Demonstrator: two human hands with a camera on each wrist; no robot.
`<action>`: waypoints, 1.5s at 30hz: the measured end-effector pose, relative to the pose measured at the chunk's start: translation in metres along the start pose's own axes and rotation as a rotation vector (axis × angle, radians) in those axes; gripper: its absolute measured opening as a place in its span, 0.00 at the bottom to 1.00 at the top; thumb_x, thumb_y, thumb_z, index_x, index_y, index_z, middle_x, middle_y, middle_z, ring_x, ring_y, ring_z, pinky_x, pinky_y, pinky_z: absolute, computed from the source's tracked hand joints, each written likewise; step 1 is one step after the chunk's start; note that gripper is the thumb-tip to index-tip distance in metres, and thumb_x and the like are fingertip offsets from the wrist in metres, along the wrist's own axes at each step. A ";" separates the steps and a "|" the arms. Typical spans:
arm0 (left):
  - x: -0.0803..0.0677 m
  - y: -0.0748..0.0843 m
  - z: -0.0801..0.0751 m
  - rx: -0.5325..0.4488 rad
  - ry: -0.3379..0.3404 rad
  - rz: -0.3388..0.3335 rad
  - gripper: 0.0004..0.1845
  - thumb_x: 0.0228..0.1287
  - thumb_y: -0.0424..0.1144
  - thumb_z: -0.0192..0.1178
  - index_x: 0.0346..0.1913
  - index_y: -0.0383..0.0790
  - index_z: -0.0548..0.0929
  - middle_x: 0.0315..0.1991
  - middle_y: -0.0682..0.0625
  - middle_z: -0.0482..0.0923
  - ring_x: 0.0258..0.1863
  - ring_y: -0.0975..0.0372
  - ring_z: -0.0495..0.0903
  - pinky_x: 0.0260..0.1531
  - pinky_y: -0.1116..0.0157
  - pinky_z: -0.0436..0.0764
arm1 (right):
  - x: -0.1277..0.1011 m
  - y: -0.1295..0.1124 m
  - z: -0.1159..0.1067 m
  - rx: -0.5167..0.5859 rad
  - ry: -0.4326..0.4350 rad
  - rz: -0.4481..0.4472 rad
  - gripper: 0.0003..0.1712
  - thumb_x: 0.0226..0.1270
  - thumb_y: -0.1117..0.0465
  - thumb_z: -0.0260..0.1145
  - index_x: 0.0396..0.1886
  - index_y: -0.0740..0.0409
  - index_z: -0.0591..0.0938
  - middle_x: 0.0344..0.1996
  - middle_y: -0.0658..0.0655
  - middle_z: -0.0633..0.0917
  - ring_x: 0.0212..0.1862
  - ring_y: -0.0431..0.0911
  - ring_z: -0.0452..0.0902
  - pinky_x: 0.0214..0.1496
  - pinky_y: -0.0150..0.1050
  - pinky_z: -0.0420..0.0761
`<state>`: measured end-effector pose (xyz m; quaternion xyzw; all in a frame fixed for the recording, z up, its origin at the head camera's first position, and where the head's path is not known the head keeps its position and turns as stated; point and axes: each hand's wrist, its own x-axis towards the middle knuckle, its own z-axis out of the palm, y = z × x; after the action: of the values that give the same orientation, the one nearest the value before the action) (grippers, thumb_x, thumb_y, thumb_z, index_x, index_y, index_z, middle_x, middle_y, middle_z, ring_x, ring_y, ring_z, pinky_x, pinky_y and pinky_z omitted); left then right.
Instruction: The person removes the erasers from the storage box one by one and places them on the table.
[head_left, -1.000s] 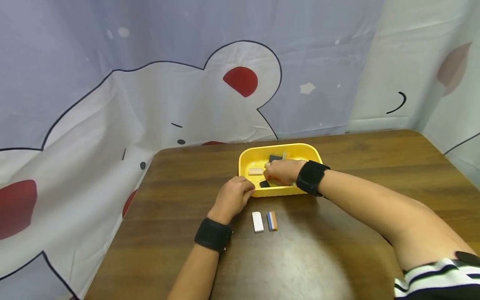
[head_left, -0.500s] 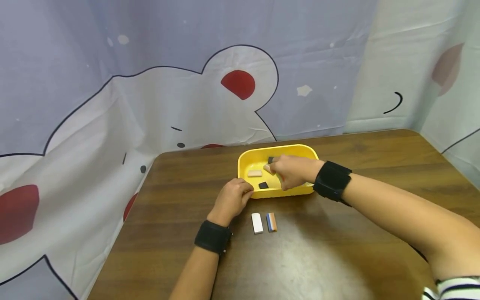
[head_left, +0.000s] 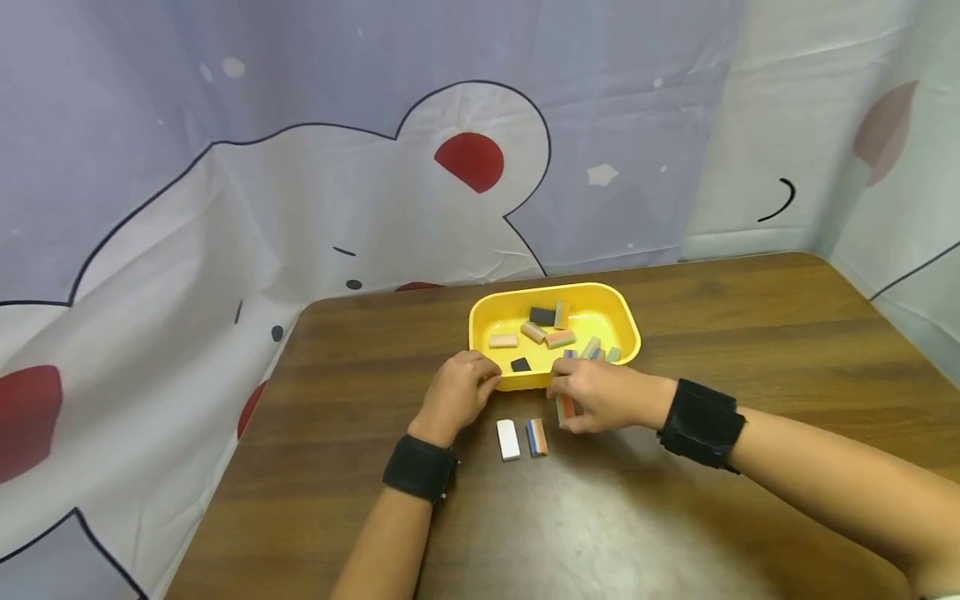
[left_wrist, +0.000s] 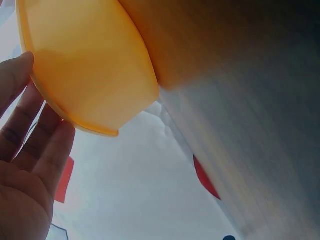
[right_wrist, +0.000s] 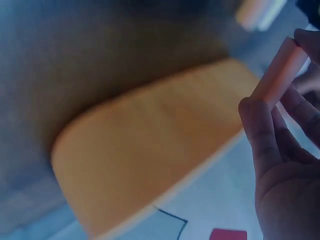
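Closest on the bench, a white block and a striped block lie side by side, apart. Just past them, the right hand pinches an orange-green block between its fingers, before the yellow tray. The left hand has its fingers gripping the tray's near-left rim. More blocks lie inside; behind hangs a curtain.

A hand at the rim of a yellow-orange tray.
The left hand grips the tray by its edge with bent fingers. The tray stands on a table; beyond it hangs a pale cloth with red patches.
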<state>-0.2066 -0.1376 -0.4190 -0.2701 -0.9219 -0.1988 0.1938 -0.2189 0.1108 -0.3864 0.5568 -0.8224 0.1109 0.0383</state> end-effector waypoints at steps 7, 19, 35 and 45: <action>0.000 0.000 -0.002 -0.002 -0.014 -0.021 0.03 0.56 0.32 0.71 0.33 0.37 0.87 0.32 0.49 0.83 0.35 0.57 0.80 0.41 0.61 0.80 | -0.012 -0.007 0.032 0.035 0.023 -0.031 0.20 0.55 0.54 0.76 0.41 0.63 0.82 0.37 0.53 0.76 0.33 0.38 0.72 0.36 0.31 0.78; -0.001 0.001 -0.003 0.005 -0.020 -0.022 0.04 0.57 0.33 0.71 0.34 0.37 0.88 0.33 0.49 0.83 0.36 0.58 0.80 0.41 0.62 0.80 | -0.021 -0.006 0.053 0.108 0.070 -0.033 0.17 0.59 0.54 0.73 0.41 0.59 0.80 0.37 0.51 0.78 0.36 0.37 0.73 0.39 0.32 0.79; -0.001 0.000 -0.002 0.003 0.004 -0.001 0.03 0.57 0.33 0.71 0.33 0.37 0.87 0.33 0.49 0.83 0.36 0.57 0.81 0.41 0.63 0.81 | -0.022 -0.005 0.053 0.114 0.057 -0.022 0.16 0.60 0.55 0.72 0.41 0.60 0.80 0.38 0.52 0.79 0.39 0.38 0.75 0.42 0.32 0.79; -0.001 0.000 0.000 0.005 -0.007 -0.014 0.03 0.57 0.33 0.70 0.34 0.37 0.87 0.32 0.49 0.83 0.36 0.57 0.80 0.41 0.62 0.81 | -0.022 -0.006 0.052 0.113 0.051 -0.013 0.16 0.60 0.55 0.73 0.41 0.59 0.80 0.38 0.51 0.79 0.37 0.37 0.74 0.41 0.32 0.79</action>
<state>-0.2059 -0.1375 -0.4194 -0.2640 -0.9249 -0.1967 0.1900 -0.2023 0.1173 -0.4401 0.5603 -0.8099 0.1712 0.0285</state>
